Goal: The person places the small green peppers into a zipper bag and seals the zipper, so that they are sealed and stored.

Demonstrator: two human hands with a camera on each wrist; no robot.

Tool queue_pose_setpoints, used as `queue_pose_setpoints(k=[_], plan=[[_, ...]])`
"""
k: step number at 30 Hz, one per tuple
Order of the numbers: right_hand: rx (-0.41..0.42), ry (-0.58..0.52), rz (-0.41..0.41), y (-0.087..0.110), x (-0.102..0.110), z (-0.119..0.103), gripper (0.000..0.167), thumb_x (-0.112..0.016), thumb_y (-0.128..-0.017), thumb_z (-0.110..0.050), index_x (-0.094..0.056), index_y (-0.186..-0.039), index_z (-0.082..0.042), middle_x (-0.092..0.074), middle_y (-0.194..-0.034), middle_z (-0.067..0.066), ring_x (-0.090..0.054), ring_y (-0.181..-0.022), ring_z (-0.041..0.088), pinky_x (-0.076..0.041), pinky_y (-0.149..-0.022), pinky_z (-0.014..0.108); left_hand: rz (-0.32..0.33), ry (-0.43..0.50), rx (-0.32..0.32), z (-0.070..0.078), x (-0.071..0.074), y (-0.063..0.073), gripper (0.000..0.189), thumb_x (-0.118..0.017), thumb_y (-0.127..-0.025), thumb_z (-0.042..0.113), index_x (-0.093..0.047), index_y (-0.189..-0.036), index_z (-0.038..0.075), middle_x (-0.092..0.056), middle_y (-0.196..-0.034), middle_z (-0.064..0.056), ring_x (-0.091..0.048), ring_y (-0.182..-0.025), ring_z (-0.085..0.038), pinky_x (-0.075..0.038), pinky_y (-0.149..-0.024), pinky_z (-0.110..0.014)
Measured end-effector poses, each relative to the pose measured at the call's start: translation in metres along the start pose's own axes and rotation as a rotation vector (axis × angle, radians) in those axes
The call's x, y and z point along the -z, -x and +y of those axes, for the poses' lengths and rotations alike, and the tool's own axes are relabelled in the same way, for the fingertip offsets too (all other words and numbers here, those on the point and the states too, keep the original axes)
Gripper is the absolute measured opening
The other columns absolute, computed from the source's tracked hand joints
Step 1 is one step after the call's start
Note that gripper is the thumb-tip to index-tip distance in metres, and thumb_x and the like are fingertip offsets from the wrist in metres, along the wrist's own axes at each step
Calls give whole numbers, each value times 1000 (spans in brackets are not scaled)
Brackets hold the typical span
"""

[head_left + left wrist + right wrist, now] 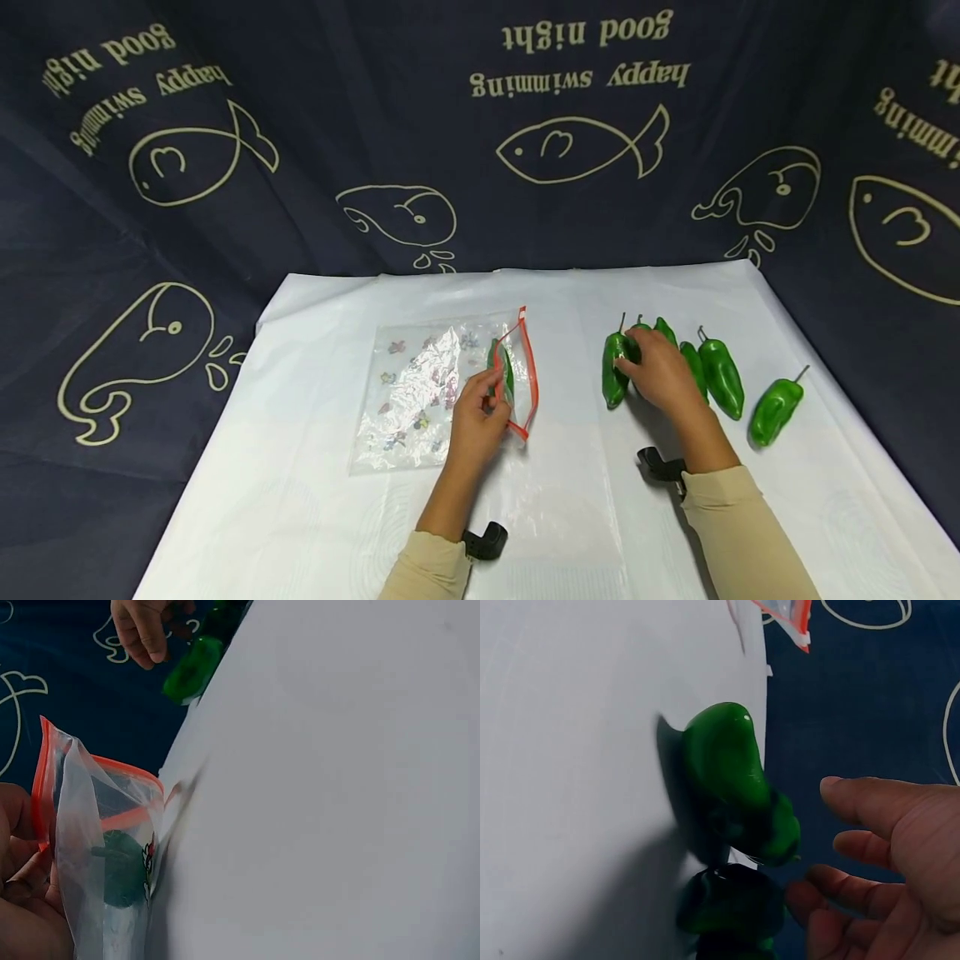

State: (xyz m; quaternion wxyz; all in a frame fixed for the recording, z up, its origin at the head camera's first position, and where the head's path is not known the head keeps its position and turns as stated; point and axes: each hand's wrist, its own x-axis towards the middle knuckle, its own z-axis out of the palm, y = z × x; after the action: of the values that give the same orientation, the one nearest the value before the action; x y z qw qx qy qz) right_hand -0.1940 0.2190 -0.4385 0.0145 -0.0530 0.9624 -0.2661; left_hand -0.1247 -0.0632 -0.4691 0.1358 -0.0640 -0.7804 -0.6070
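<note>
My left hand (476, 421) pinches the near side of a clear zip bag (412, 392) with a red zip edge, and its mouth gapes to the right. Inside, close to the mouth, lies one green pepper (124, 870), seen through the plastic in the left wrist view. On the right, my right hand (663, 375) hovers over a row of green peppers, thumb and fingers apart. Nearest its thumb is the leftmost pepper (615, 371). In the right wrist view a gap shows between the fingertips (831, 787) and the front pepper (724, 750).
Right of my right hand lie a long green pepper (722, 379) and, farther out, another pepper (777, 411) set apart. Everything rests on a white-covered table (300, 517). A dark curtain (420, 133) with fish and whale drawings hangs behind it.
</note>
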Motion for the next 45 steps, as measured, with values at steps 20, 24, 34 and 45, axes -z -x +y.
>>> queue_pose_setpoints(k=[20, 24, 34, 45], plan=[[-2, 23, -11, -4, -10, -1, 57, -63, -95, -19, -44, -141, 8, -42, -142, 34, -38, -130, 51, -33, -104, 64, -59, 44, 175, -24, 2, -1, 51, -57, -82, -7, -63, -130, 8, -63, -91, -9, -55, -54, -7, -47, -46, -22], [0, 30, 8, -6, -12, -1, 57, -64, -94, -18, -45, -140, 9, -44, -141, 35, -40, -129, 51, -35, -103, 63, -62, 41, 201, -23, 3, -1, 51, -56, -81, -6, -63, -130, 8, -62, -73, -6, -53, -52, -9, -46, -45, -22], [66, 29, 17, -8, -21, -4, 53, -67, -92, -14, -50, -138, 7, -50, -136, 32, -46, -125, 48, -39, -99, 61, -81, 69, 256, -20, 4, 0, 53, -56, -84, -9, -60, -134, 7, -64, -69, -13, -52, -53, -10, -45, -47, -19], [34, 10, -36, -9, -23, -9, 58, -68, -92, -17, -46, -141, 6, -47, -137, 35, -39, -130, 51, -36, -102, 64, -61, 40, 177, -21, 3, 2, 52, -56, -81, -6, -62, -131, 8, -58, -71, -5, -48, -50, -8, -42, -44, -21]])
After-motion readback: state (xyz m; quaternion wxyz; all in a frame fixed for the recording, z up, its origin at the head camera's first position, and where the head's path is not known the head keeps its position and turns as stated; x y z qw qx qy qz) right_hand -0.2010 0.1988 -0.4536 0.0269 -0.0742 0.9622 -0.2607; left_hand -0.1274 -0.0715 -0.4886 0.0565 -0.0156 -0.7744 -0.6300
